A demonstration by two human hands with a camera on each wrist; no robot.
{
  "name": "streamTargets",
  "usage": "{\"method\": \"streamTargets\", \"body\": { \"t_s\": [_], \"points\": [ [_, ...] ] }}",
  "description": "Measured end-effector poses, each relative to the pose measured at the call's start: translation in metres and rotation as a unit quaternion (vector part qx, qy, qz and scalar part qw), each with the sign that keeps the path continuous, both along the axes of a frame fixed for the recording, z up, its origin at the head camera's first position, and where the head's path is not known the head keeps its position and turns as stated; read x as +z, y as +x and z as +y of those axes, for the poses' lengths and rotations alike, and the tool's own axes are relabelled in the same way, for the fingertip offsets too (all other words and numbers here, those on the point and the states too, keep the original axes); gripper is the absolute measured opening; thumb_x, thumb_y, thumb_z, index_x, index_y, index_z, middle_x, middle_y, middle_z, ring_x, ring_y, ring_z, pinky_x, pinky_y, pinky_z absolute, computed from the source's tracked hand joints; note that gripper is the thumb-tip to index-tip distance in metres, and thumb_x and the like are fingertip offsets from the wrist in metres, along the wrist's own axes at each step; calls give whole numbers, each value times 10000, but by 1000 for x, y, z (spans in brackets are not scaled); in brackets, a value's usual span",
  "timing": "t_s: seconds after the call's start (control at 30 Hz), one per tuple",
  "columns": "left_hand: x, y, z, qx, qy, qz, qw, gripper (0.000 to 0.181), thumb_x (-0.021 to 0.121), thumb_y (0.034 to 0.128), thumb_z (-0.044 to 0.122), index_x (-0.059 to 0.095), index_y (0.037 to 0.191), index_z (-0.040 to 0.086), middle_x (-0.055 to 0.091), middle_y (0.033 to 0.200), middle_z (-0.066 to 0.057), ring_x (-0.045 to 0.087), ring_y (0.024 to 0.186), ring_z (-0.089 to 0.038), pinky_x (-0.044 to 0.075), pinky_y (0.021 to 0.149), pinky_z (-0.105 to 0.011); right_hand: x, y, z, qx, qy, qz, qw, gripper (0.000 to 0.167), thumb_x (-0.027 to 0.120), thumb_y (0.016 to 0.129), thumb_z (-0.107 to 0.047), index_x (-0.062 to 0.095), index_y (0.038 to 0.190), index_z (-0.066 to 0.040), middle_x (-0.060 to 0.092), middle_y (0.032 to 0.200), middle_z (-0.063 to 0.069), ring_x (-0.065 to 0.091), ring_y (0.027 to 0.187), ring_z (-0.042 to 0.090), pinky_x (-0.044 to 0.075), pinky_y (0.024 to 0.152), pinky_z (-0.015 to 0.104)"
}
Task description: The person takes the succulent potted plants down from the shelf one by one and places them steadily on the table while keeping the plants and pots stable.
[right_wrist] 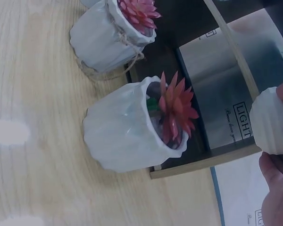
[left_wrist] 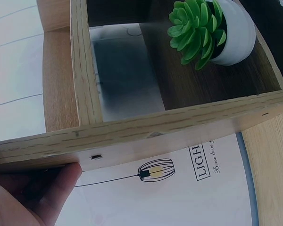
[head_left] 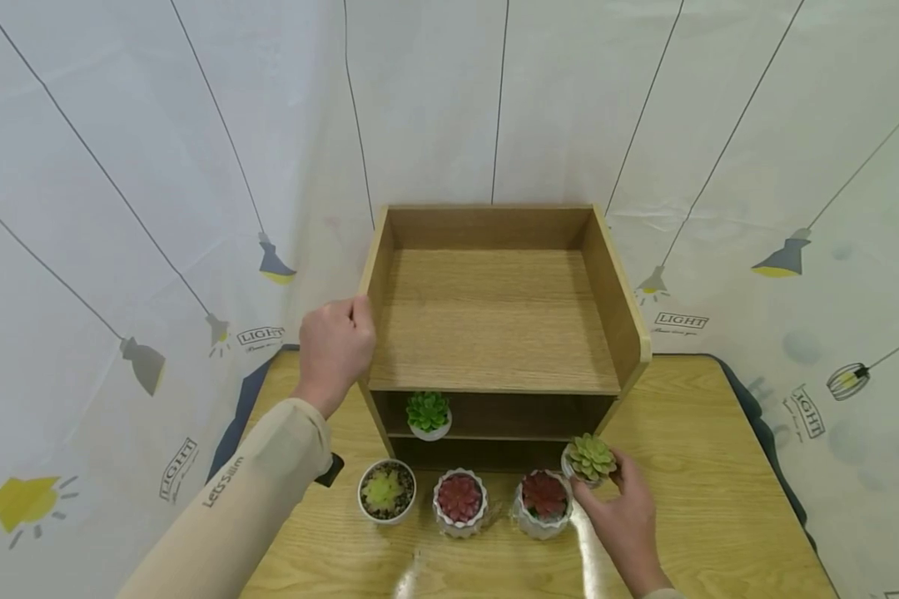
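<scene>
My right hand (head_left: 624,516) pinches a small white pot holding a pale green succulent (head_left: 591,457), raised at the right front corner of the wooden shelf (head_left: 494,316). In the right wrist view, the fingertips hold the ribbed white pot (right_wrist: 272,121) by its sides. My left hand (head_left: 335,345) grips the shelf's left side panel, its thumb (left_wrist: 68,181) against the outer face. A bright green succulent (head_left: 427,410) in a white pot stands on the middle shelf board at the left.
In front of the shelf, a yellow-green potted succulent (head_left: 387,491) and two red ones, left (head_left: 459,499) and right (head_left: 544,494), stand in a row on the wooden table (head_left: 719,499). A lamp-printed white sheet (head_left: 434,100) hangs behind.
</scene>
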State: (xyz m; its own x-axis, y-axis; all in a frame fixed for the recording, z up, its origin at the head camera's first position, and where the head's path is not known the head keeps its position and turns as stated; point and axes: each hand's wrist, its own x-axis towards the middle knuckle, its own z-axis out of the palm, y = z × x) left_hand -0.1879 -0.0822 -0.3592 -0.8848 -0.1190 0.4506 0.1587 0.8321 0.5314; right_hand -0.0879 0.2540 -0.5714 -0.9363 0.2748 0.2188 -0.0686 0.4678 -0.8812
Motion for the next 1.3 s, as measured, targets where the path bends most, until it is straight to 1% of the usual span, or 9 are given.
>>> {"method": "streamTargets", "body": {
  "t_s": [0.13, 0.2, 0.3, 0.43, 0.53, 0.7, 0.77, 1.0, 1.3],
  "points": [
    [0, 0, 0, 14, -1, -15, 10000, 535, 400, 1038, 142, 386, 503, 117, 320, 442, 23, 325, 404, -186, 267, 404, -304, -5, 2, 3, -86, 55, 46, 9999, 547, 835, 759, 8, 604, 1247, 95, 666, 1170, 221, 555, 1042, 3, 380, 910, -19],
    [0, -1, 0, 17, -4, -32, 10000, 535, 399, 1039, 143, 388, 504, 116, 323, 442, 23, 331, 404, -188, 270, 403, -303, -7, 2, 4, -125, 71, 66, 9999, 544, 835, 756, 7, 605, 1241, 95, 664, 1162, 222, 479, 1025, -104, 378, 909, -19],
    [0, 0, 0, 15, 2, -49, 10000, 535, 398, 1038, 143, 390, 504, 115, 324, 439, 24, 335, 400, -188, 268, 398, -300, -11, 3, 6, -152, 77, 112, 9998, 548, 832, 753, 9, 601, 1242, 101, 659, 1163, 228, 430, 1020, -169, 372, 909, -21],
    [0, 0, 0, 0, 21, -39, 10000, 536, 398, 1037, 139, 388, 501, 115, 319, 436, 28, 327, 397, -183, 260, 395, -297, -16, 3, 7, -203, 106, 130, 9997, 558, 832, 750, 11, 596, 1247, 102, 653, 1170, 233, 420, 1021, -195, 364, 903, -27],
    [0, 0, 0, -1, 22, -28, 10000, 538, 401, 1037, 140, 386, 500, 115, 315, 437, 28, 317, 401, -181, 254, 398, -298, -19, 4, 8, -241, 179, 73, 9995, 558, 836, 758, 1, 597, 1253, 92, 654, 1177, 225, 488, 1036, -113, 363, 897, -28],
    [0, 0, 0, 4, -9, -22, 10000, 542, 403, 1041, 146, 386, 500, 117, 317, 440, 25, 316, 407, -182, 255, 405, -300, -23, 5, 10, -232, 294, -95, 9993, 542, 840, 788, -27, 595, 1260, 76, 649, 1185, 225, 640, 1080, 278, 348, 875, -39],
    [0, 0, 0, 4, -14, -14, 10000, 542, 405, 1041, 146, 386, 500, 117, 318, 441, 24, 316, 408, -184, 255, 407, -302, -26, 5, 11, -209, 283, -147, 9993, 537, 839, 798, -28, 592, 1264, 73, 642, 1188, 228, 638, 1104, 362, 342, 870, -40],
    [0, 0, 0, -8, -12, 23, 10000, 539, 402, 1037, 147, 380, 499, 120, 316, 442, 24, 313, 408, -181, 250, 406, -300, -35, 8, 13, -276, 229, -297, 9989, 535, 837, 801, -25, 590, 1262, 84, 631, 1195, 237, 633, 1122, 393, 334, 865, -48],
    [-1, 0, 0, -15, 2, 59, 10000, 538, 404, 1033, 140, 373, 496, 122, 310, 438, 26, 305, 404, -176, 240, 400, -296, -43, 11, 14, -339, 315, -300, 9985, 545, 834, 796, -43, 576, 1246, 122, 621, 1164, 278, 651, 1078, 453, 322, 842, -63]
  ]
}}
